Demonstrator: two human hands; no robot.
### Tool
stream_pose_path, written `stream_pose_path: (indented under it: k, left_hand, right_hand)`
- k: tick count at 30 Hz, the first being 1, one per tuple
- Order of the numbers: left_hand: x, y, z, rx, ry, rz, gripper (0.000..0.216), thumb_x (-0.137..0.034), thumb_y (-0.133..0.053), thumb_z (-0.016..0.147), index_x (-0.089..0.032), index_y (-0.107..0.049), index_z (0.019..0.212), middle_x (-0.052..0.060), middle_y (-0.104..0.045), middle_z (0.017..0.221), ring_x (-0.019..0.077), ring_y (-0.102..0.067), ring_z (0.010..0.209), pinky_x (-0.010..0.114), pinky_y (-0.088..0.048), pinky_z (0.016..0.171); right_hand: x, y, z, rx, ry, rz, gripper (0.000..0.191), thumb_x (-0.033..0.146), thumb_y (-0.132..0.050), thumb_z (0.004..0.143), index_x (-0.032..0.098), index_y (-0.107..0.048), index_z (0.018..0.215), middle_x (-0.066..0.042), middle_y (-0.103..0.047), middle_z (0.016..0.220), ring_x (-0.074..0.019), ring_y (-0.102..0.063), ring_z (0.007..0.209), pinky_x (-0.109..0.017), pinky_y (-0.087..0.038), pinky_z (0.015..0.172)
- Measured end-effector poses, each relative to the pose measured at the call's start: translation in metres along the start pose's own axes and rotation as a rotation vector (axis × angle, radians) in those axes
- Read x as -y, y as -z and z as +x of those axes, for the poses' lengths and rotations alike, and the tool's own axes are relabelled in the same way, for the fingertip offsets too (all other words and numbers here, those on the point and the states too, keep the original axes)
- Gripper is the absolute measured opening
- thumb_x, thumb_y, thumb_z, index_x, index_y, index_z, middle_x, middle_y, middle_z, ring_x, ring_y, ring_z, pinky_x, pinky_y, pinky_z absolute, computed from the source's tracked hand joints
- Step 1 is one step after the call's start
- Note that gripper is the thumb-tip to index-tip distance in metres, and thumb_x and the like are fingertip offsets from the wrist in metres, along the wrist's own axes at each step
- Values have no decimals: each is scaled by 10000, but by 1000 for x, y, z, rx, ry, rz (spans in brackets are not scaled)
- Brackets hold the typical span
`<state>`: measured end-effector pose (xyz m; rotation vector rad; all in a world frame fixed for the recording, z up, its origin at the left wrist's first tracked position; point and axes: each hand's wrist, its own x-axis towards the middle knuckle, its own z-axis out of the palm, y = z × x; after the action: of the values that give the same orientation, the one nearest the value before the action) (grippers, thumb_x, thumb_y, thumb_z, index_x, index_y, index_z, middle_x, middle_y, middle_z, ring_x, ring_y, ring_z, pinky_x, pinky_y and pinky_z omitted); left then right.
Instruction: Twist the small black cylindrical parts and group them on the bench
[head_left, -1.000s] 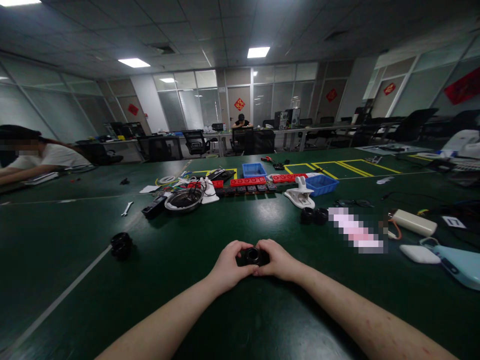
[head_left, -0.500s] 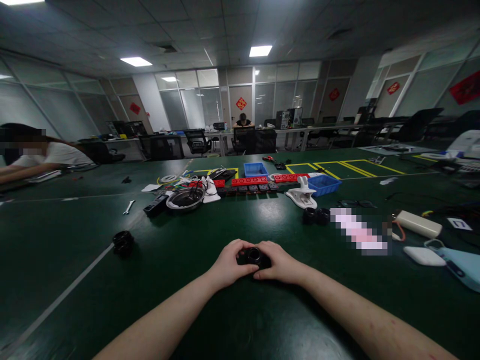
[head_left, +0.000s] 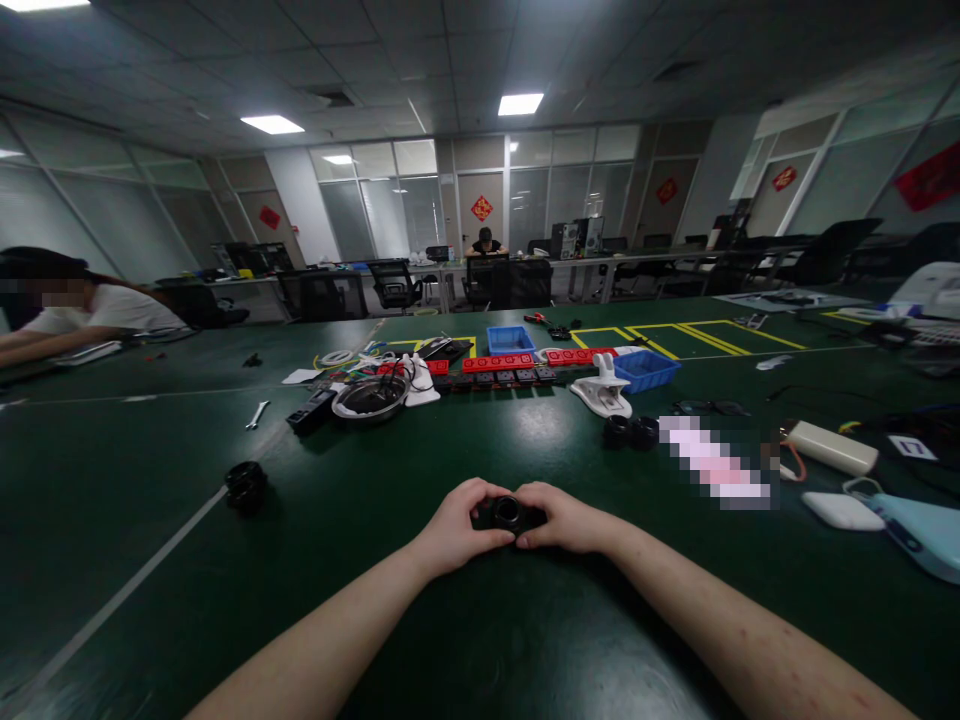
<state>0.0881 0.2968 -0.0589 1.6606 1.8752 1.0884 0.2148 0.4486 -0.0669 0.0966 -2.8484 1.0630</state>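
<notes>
Person's L hand [head_left: 463, 530] & R hand [head_left: 564, 520] are curling round a blk part w/ round opening [head_left: 508, 511], gripping it btwn them, low over the green table [head_left: 465, 640]; contact can't be told. Farther out, a blk cluster [head_left: 246, 486] is sitting L; two blk round pcs [head_left: 617, 431] are sitting R, nr a white clamp [head_left: 604, 390]. Red strips [head_left: 498, 362] are lying beyond.

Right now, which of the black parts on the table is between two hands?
The central black part, with the left hand and right hand on it; no hand touches the left group or right pair.
</notes>
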Motion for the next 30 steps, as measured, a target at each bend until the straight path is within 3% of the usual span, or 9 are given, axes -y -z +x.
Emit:
stream_pose_path:
  k: [10, 16, 24, 30]
  left_hand:
    - [0, -2, -1, -10, 2, -1, 365, -250, -687, 636, -200, -567, 978, 18, -520, 875, 155, -504, 763, 246, -408, 646]
    - [0, -7, -1, -54, 24, 17, 386, -262, -701, 612, -201, -567, 969, 14, -513, 850, 154, -482, 739, 251, -398, 647]
    - [-11, -14, -4, -137, 175, -12, 353, -208, -667, 614, -179, -560, 950, -10, -465, 803, 88, -373, 534, 199, -305, 476]
    - [-9, -15, -4, -126, 155, -47, 364, -221, -669, 623, -162, -548, 961, -16, -442, 796, 70, -359, 511, 189, -304, 467]
  right_hand:
    - [4, -3, 1, -59, -94, 31, 355, 267, -728, 572, 161, -604, 888, -4, -567, 817, -171, -508, 775, -261, -376, 673]
    - [2, -11, 0, -119, -168, -23, 421, 365, -747, 508, 174, -574, 841, 11, -546, 768, -159, -489, 716, -235, -352, 589]
    - [8, -25, 3, -261, -242, -280, 417, 477, -685, 532, 168, -520, 757, -15, -534, 728, -166, -478, 677, -259, -331, 588]
    - [13, -24, 2, -246, -257, -367, 526, 599, -642, 517, 162, -533, 787, -46, -547, 767, -203, -486, 719, -303, -345, 628]
